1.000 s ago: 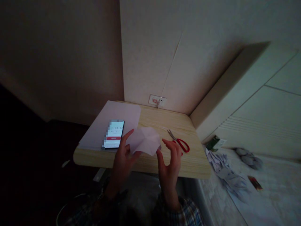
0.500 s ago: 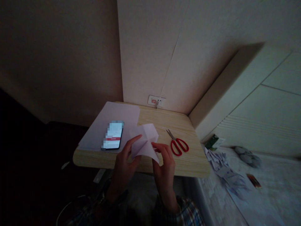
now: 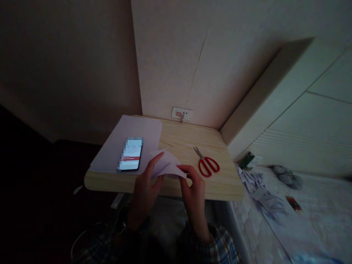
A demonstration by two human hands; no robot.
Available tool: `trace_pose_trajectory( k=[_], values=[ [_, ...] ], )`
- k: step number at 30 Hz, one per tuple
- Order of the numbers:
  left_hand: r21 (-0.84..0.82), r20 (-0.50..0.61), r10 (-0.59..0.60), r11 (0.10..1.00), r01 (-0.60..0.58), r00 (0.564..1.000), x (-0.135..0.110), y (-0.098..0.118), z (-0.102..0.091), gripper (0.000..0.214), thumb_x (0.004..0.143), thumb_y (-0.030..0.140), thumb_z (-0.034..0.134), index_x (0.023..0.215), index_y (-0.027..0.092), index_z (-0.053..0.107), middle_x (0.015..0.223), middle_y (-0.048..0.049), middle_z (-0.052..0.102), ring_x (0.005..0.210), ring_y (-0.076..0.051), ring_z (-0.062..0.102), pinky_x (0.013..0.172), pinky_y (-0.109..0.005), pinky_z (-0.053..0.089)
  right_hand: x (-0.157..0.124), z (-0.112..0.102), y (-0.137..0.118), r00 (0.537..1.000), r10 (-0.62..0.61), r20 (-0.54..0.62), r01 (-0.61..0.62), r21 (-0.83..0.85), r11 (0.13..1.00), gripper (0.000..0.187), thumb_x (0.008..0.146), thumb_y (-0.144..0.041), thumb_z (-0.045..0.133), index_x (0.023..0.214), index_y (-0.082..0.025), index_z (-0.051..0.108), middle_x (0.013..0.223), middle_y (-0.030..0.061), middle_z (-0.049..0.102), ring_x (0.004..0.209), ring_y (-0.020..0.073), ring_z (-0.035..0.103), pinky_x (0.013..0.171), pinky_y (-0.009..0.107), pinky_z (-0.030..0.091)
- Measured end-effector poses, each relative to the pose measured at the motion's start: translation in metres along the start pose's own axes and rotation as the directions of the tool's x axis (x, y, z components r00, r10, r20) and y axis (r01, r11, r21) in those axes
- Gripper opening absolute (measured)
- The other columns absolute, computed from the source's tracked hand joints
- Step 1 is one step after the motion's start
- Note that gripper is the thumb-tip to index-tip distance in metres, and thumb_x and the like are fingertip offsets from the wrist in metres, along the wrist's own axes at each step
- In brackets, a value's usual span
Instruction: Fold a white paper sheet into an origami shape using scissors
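A folded sheet of white paper (image 3: 167, 167) is held between my two hands, over the front part of the small wooden table (image 3: 187, 137). My left hand (image 3: 147, 183) pinches its left side, index finger on top and thumb at the near edge. At the right corner, my right hand (image 3: 192, 183) grips the paper between thumb and fingers. The sheet bows upward, with a crease across it. Red-handled scissors (image 3: 209, 166) lie to the right of my right hand, tips pointing away. Left of my left hand, a lit phone (image 3: 131, 154) rests on white paper sheets (image 3: 140, 126).
A wall socket (image 3: 182, 113) with a plug sits just behind the table. To the right is a bed (image 3: 316, 198) with crumpled paper pieces (image 3: 264, 196), a grey item (image 3: 287, 176) and a green box (image 3: 246, 161). A pale cable (image 3: 79, 236) shows at lower left.
The paper has tilted and now looks flatter, its far flap no longer standing up in view. Both hands keep their grip. The whole view has shifted slightly.
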State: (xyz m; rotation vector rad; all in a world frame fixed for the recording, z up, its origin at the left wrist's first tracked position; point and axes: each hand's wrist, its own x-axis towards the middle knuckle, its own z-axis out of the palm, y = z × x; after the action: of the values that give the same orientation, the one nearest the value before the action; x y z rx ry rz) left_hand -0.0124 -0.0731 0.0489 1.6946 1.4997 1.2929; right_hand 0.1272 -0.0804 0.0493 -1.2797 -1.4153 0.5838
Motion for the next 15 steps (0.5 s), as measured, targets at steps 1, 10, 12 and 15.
trace_pose_trajectory(
  k=[1, 10, 12, 15],
  values=[
    [0.01, 0.003, -0.002, 1.0, 0.002, 1.0, -0.0004, -0.0006, 0.0004, 0.054, 0.078, 0.009, 0.053, 0.131, 0.021, 0.051, 0.124, -0.0082, 0.066, 0.112, -0.024, 0.063, 0.093, -0.035, 0.051, 0.0004, -0.0007, -0.0003, 0.999, -0.02, -0.025, 0.019, -0.025, 1.0, 0.027, 0.073, -0.005, 0.05, 0.088, -0.019, 0.068, 0.085, 0.0047, 0.068, 0.082, 0.0192, 0.063, 0.071, 0.03, 0.049],
    [0.113, 0.001, -0.007, 0.994, 0.006, 1.0, -0.003, 0.0023, 0.0019, 0.053, 0.079, 0.009, 0.052, 0.13, 0.023, 0.053, 0.119, -0.0079, 0.07, 0.103, -0.026, 0.068, 0.085, -0.035, 0.055, 0.0006, 0.0005, -0.0065, 0.997, 0.065, 0.032, -0.063, -0.073, 0.995, 0.019, 0.077, -0.009, 0.053, 0.088, -0.019, 0.065, 0.081, 0.0026, 0.068, 0.074, 0.0178, 0.06, 0.068, 0.029, 0.046],
    [0.118, 0.005, -0.005, 0.993, 0.005, 1.0, -0.0031, 0.003, 0.0015, 0.054, 0.078, 0.009, 0.051, 0.13, 0.022, 0.053, 0.117, -0.0079, 0.071, 0.101, -0.026, 0.069, 0.084, -0.035, 0.055, 0.0001, 0.0014, -0.0078, 0.998, 0.06, 0.037, -0.057, -0.079, 0.995, 0.018, 0.075, -0.009, 0.054, 0.086, -0.019, 0.065, 0.081, 0.0024, 0.068, 0.075, 0.018, 0.06, 0.069, 0.029, 0.046],
    [0.113, 0.011, -0.011, 0.994, 0.01, 1.0, -0.0034, 0.003, 0.002, 0.056, 0.077, 0.008, 0.052, 0.131, 0.022, 0.053, 0.115, -0.0086, 0.071, 0.101, -0.028, 0.068, 0.084, -0.037, 0.055, -0.0006, 0.0025, -0.0088, 0.999, 0.021, 0.027, -0.018, -0.108, 0.994, 0.017, 0.073, -0.009, 0.054, 0.081, -0.019, 0.065, 0.078, 0.0025, 0.064, 0.072, 0.018, 0.057, 0.066, 0.029, 0.045]
  ],
)
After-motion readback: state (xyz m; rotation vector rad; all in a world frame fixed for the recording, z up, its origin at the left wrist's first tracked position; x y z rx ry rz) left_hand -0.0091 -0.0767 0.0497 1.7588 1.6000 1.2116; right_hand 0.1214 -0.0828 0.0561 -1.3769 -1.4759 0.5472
